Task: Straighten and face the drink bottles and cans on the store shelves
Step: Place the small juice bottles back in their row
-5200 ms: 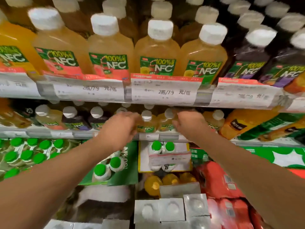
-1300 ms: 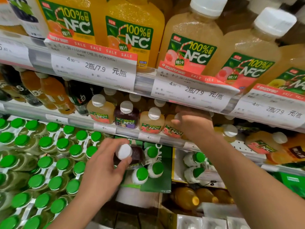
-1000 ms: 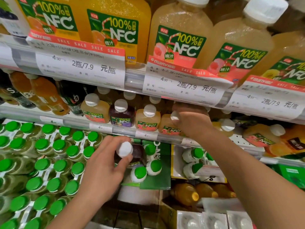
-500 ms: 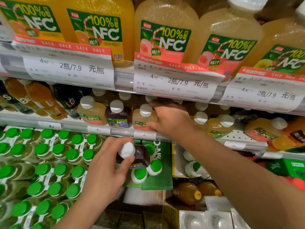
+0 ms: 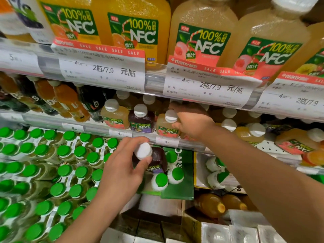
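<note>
My left hand (image 5: 122, 171) grips a small dark purple NFC juice bottle (image 5: 157, 161) by its white cap, off the shelf and just below the middle shelf's front edge. My right hand (image 5: 192, 122) reaches into the middle shelf and grips a pale peach NFC bottle (image 5: 166, 128) near its neck. To the left of that bottle stand a purple NFC bottle (image 5: 141, 121) and a pale yellow NFC bottle (image 5: 114, 116), labels facing out. More small bottles (image 5: 252, 132) lie or lean to the right of my right hand.
Large NFC juice bottles (image 5: 201, 34) line the top shelf behind sale price tags (image 5: 103, 67). Dark and orange bottles (image 5: 70, 100) lean at the middle shelf's left. Green-capped bottles (image 5: 52, 169) fill the lower left. A green carton (image 5: 180, 181) and boxes sit below.
My right hand has shifted left along the middle shelf and now holds the peach bottle beside the purple one. My left hand keeps the purple bottle in much the same place.
</note>
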